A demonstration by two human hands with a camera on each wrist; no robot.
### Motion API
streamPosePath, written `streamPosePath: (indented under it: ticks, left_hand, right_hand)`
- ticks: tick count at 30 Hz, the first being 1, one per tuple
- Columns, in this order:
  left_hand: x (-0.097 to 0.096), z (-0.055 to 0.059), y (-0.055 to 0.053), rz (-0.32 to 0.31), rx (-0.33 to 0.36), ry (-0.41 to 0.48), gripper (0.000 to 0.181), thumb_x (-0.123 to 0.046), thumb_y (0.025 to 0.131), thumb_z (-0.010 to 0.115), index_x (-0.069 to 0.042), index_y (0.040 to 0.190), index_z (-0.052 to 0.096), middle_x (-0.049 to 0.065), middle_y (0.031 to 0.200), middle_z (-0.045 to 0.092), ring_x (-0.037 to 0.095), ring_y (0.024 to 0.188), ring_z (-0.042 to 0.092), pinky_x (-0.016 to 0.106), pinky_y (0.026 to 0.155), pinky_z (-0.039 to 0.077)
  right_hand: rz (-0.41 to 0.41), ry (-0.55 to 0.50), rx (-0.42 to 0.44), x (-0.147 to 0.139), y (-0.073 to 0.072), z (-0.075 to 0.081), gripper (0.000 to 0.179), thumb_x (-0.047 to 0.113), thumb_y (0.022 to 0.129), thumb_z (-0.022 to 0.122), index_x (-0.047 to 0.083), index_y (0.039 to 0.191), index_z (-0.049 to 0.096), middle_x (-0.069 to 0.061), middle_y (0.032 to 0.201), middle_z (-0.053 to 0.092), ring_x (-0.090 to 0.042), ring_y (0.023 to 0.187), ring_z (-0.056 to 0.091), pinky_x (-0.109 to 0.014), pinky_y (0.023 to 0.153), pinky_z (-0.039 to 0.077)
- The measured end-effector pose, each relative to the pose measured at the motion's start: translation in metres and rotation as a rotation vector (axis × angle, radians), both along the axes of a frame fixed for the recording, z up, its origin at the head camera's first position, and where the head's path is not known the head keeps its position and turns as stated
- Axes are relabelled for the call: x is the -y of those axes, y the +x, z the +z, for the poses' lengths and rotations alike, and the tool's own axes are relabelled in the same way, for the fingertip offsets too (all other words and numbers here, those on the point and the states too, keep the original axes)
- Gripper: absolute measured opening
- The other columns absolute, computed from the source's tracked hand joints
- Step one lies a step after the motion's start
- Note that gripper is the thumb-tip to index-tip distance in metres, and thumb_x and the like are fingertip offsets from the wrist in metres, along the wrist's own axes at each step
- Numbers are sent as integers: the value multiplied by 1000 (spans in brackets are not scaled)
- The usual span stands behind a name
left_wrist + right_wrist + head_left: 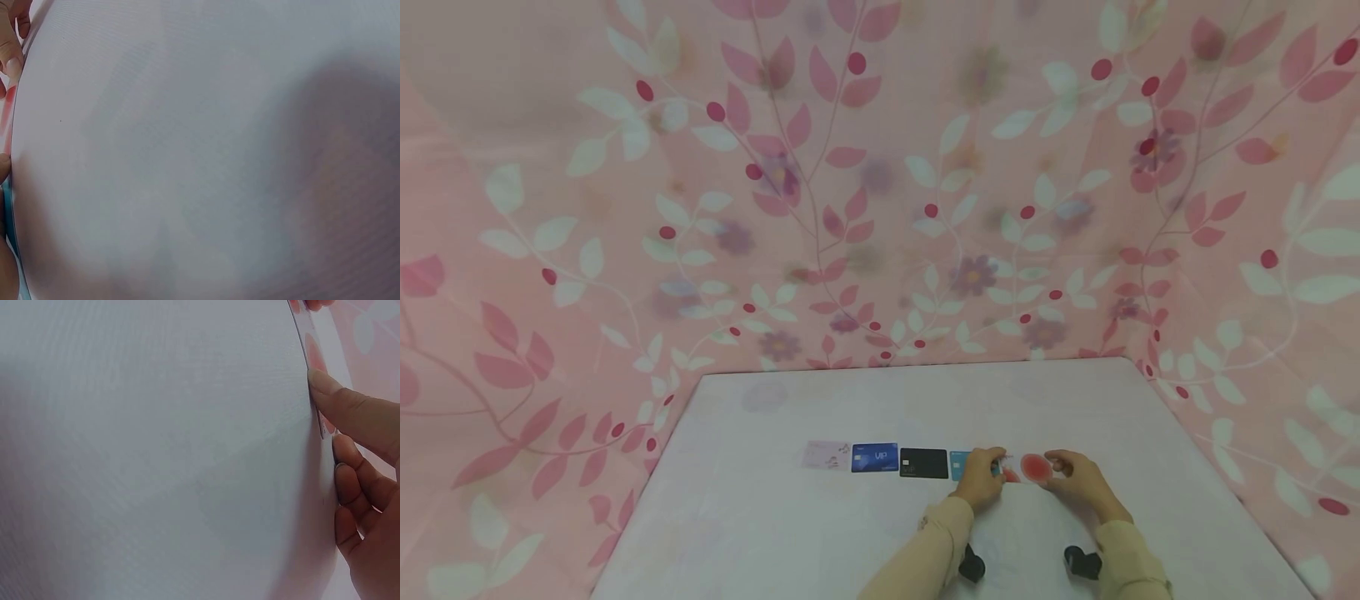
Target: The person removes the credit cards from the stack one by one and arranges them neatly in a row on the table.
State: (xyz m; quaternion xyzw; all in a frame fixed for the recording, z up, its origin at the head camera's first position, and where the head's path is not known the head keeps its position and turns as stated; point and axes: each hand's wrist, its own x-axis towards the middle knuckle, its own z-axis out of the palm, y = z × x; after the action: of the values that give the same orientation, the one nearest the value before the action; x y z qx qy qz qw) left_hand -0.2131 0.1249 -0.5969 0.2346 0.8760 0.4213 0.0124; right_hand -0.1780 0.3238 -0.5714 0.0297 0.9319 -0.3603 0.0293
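Both hands are at a white card with a red round print point(1036, 468), the rightmost of a row of flat cards. My left hand point(981, 478) has its curled fingers and thumb at the card's left end, and covers part of a light blue card point(958, 464) beside it. At the other end my right hand point(1081, 482) holds the card's right side between thumb and index finger. Up close in the right wrist view, the thumb point(328, 394) presses the card's near edge, with the other fingers curled beyond its corner.
Left of the hands the row goes on with a black card point(923, 463), a blue VIP card point(875, 457) and a pale pink card point(827, 455). They lie on a white-covered table point(760, 533). Pink floral cloth point(880, 250) rises behind and along both sides.
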Motion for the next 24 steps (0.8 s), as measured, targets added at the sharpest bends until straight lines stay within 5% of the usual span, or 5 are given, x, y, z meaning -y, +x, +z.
streamPosePath:
  ticks: [24]
  left_hand:
    - [0, 1, 3, 46, 72, 40, 35, 4, 78, 68, -3, 113, 66, 3, 102, 65, 5, 86, 51, 24, 81, 48]
  right_hand:
    - [-12, -12, -64, 1, 8, -7, 52, 13, 72, 77, -9, 115, 58, -15, 96, 61, -36, 96, 57, -52, 87, 45]
